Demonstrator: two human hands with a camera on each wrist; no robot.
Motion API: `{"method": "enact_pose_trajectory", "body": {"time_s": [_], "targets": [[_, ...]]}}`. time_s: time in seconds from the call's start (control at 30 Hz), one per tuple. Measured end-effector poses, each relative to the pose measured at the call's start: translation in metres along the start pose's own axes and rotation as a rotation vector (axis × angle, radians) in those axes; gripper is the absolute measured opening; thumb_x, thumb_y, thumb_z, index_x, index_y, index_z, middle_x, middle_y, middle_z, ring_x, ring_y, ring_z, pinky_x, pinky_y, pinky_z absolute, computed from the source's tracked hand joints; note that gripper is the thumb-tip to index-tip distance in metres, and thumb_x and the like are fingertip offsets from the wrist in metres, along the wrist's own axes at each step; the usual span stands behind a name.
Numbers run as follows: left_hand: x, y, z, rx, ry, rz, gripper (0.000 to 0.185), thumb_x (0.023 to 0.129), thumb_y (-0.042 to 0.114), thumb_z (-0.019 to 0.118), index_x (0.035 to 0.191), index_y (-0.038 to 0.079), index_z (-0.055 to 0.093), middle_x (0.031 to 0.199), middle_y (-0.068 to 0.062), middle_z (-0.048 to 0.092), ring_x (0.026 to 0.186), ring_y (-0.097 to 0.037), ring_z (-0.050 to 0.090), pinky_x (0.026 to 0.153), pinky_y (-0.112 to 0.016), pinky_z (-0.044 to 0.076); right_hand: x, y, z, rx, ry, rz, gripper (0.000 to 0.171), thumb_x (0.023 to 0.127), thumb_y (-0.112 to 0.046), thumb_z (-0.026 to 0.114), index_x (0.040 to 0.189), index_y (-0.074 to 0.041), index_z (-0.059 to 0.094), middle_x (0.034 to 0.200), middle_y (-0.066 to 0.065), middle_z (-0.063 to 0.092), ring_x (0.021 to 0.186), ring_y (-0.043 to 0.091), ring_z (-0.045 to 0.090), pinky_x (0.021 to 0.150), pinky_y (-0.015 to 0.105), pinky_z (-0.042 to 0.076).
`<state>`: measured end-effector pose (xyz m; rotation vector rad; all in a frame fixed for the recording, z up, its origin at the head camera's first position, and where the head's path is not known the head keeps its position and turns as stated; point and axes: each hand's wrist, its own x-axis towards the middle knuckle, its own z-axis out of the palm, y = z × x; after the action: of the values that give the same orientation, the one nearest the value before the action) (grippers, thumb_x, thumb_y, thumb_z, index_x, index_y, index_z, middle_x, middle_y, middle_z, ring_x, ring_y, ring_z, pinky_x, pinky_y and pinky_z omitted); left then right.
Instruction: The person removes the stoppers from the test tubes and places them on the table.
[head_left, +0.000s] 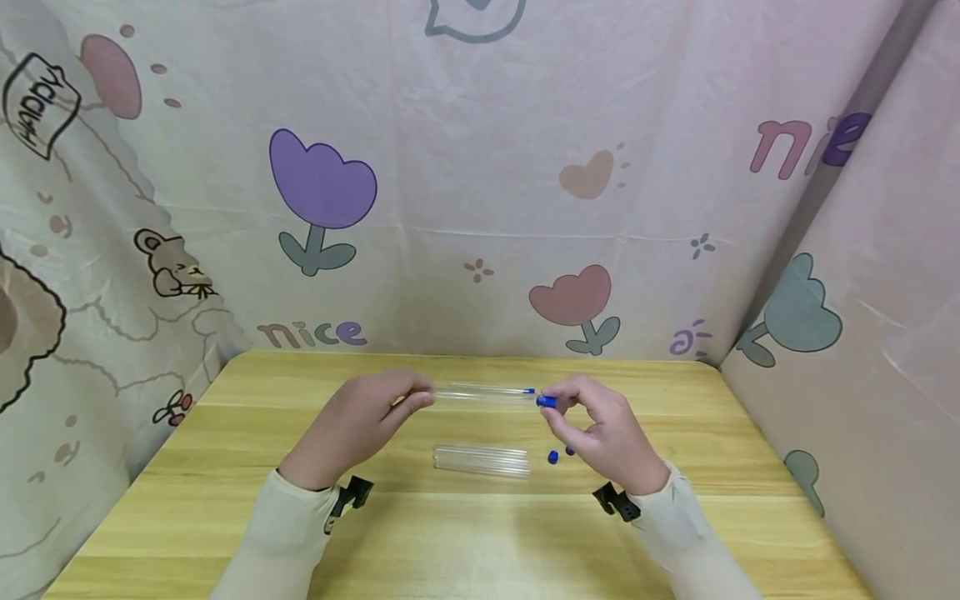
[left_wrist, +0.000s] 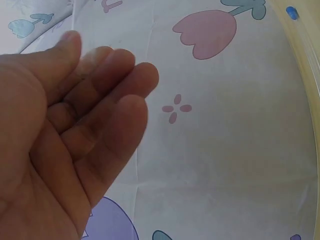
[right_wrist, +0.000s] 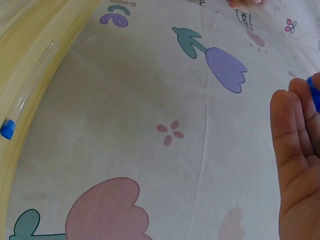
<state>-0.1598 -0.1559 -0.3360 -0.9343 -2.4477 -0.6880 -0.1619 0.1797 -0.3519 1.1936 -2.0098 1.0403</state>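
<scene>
My left hand (head_left: pixel 363 421) pinches the left end of a clear plastic tube (head_left: pixel 476 397) between thumb and fingertips, above the table. Between the thumb and fingers of my right hand (head_left: pixel 600 421) is a blue cap (head_left: pixel 547 402), close to the tube's right end; whether the two touch I cannot tell. Just behind lies another clear tube with a blue cap (head_left: pixel 529 391) on its right end, also in the right wrist view with its blue end (right_wrist: pixel 7 129). In the left wrist view the fingers (left_wrist: pixel 125 130) mostly hide the held tube.
Several clear tubes (head_left: pixel 480 461) lie side by side on the wooden table (head_left: pixel 480 542), nearer the person. Right of them are loose blue caps (head_left: pixel 552 457), one partly behind the right hand. A patterned curtain (head_left: pixel 450 167) stands along the table's back and sides.
</scene>
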Motion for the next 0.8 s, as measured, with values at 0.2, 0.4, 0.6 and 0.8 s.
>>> {"method": "enact_pose_trajectory", "body": {"time_s": [0.2, 0.4, 0.6, 0.8], "targets": [[0.000, 0.002, -0.002, -0.007, -0.022, -0.039, 0.008, 0.100, 0.028, 0.070, 0.105, 0.023, 0.073, 0.092, 0.017, 0.068, 0.070, 0.000, 0.053, 0.066, -0.024, 0.050, 0.001, 0.002, 0.001, -0.051, 0.013, -0.062, 0.018, 0.104, -0.021, 0.064, 0.105, -0.005, 0.070, 0.096, 0.004, 0.073, 0.080, 0.013, 0.067, 0.076, 0.017, 0.055], [0.000, 0.000, -0.003, -0.006, -0.030, 0.016, 0.005, 0.102, 0.021, 0.067, 0.106, 0.018, 0.069, 0.092, 0.013, 0.066, 0.076, -0.001, 0.055, 0.072, -0.026, 0.054, 0.000, 0.002, 0.003, 0.035, -0.026, -0.069, 0.007, 0.103, -0.013, 0.066, 0.104, -0.006, 0.068, 0.093, 0.000, 0.068, 0.077, 0.008, 0.057, 0.070, 0.015, 0.049], [-0.002, -0.006, -0.004, -0.017, -0.004, 0.094, 0.006, 0.101, 0.017, 0.067, 0.105, 0.019, 0.064, 0.091, 0.012, 0.060, 0.079, -0.002, 0.052, 0.074, -0.024, 0.051, 0.000, 0.004, 0.003, 0.148, -0.106, -0.104, 0.007, 0.104, -0.011, 0.062, 0.103, -0.004, 0.064, 0.097, 0.003, 0.065, 0.083, 0.011, 0.058, 0.076, 0.019, 0.051], [-0.001, -0.007, -0.003, -0.008, -0.004, 0.093, 0.004, 0.101, 0.017, 0.067, 0.105, 0.018, 0.065, 0.090, 0.013, 0.060, 0.077, -0.002, 0.052, 0.072, -0.024, 0.051, 0.001, 0.004, 0.010, 0.081, -0.034, -0.112, 0.012, 0.106, -0.015, 0.059, 0.098, -0.006, 0.063, 0.094, 0.000, 0.064, 0.083, 0.012, 0.058, 0.076, 0.019, 0.050]]}}
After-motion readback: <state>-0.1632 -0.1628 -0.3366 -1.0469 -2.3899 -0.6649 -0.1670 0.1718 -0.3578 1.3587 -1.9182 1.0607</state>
